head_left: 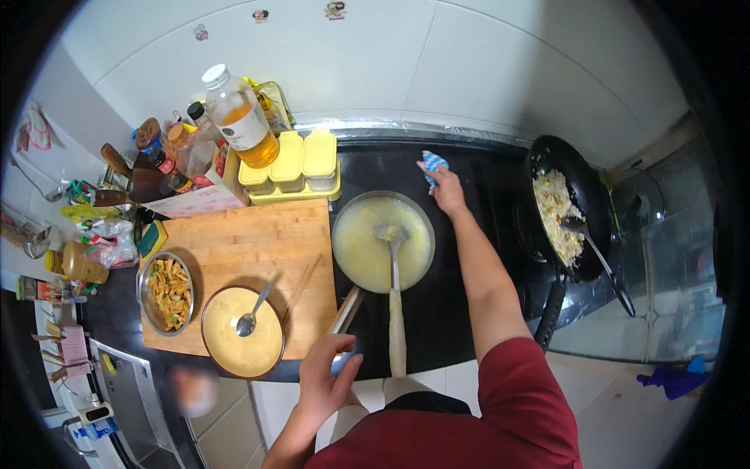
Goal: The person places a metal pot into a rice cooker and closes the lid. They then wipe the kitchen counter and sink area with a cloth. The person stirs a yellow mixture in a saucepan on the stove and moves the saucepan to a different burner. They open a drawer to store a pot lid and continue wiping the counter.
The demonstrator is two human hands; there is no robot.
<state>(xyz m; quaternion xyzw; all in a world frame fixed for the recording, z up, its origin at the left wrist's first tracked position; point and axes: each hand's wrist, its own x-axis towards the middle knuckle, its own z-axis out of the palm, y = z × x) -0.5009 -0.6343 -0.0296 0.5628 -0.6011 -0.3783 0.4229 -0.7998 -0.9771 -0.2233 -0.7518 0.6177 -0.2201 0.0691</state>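
Note:
My right hand [447, 190] reaches to the back of the black counter, its fingers closed on a blue-and-white checked cloth [434, 162]. Close to the counter's front edge, my left hand [322, 374] is beside the end of the pot handle [346, 311], with thumb and fingers apart; it does not appear to grip the handle. Between my arms sits a metal pot [427, 273] of cloudy, pale yellow liquid. A ladle [396, 285] rests in it, its long pale handle pointing toward me.
To the right, a black wok [598, 199] holds fried rice and a spatula [598, 254]. On the left, a wooden board [234, 227] bears a yellow bowl [226, 344] with a spoon [248, 322] and a metal dish [142, 285] of food. Yellow-lidded containers [289, 160] and bottles stand behind.

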